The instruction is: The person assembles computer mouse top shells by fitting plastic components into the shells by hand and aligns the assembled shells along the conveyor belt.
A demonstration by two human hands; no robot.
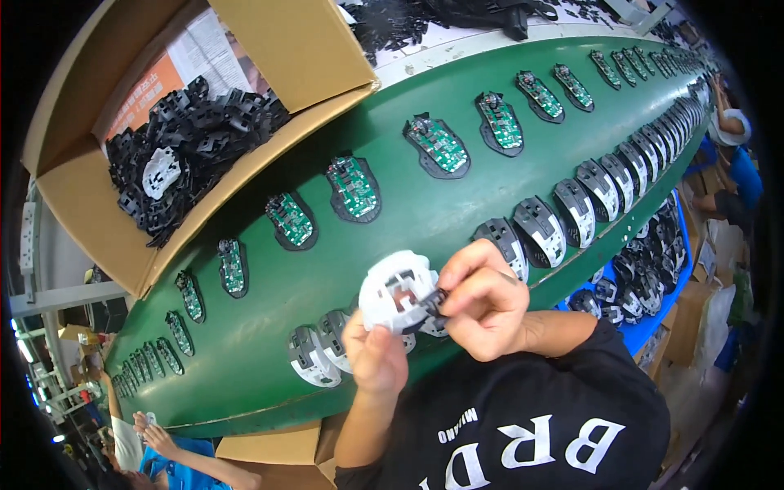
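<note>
My left hand (380,361) is closed around the lower left side of a white computer mouse shell (385,287), its cut-out inner side turned up. My right hand (490,306) pinches a small black plastic part (433,303) against the shell's right edge; fingers hide some of it. Both are held above the near edge of a green conveyor belt (425,216). Beneath and beside my left hand lie white-and-black mouse shells (313,359), partly covered by my hands. To the right of my right hand, a row of similar shells (539,231) runs along the belt.
Green circuit boards on black mouse bases (354,188) line the belt's far side. An open cardboard box (322,53) of black plastic parts (192,135) stands at the far left. A blue bin (645,325) of mouse shells is at right. Other people (184,461) work at both ends.
</note>
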